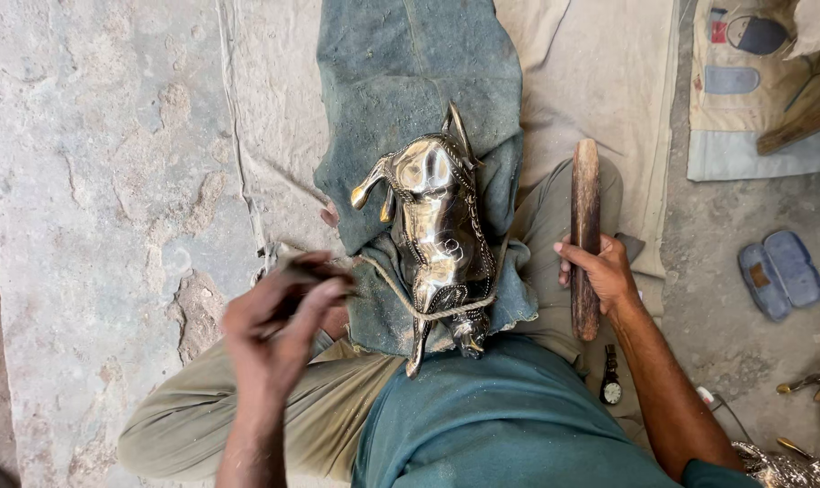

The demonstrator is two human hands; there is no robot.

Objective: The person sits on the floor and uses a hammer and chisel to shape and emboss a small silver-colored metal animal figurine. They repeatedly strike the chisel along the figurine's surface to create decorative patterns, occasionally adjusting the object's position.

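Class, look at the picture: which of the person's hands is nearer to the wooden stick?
Right. The right hand grips the wooden stick beside the leg; the left hand is far across the shiny metal animal figure, pinching something small.

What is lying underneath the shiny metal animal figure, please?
The metal figure rests on a blue-grey cloth spread over the person's lap, with a rope looped round it. What lies beneath the cloth is covered.

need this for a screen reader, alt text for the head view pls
A person sitting on the ground has a shiny metal animal figure tied with rope on a blue cloth over their lap. The right hand grips a wooden stick; the left hand is blurred.
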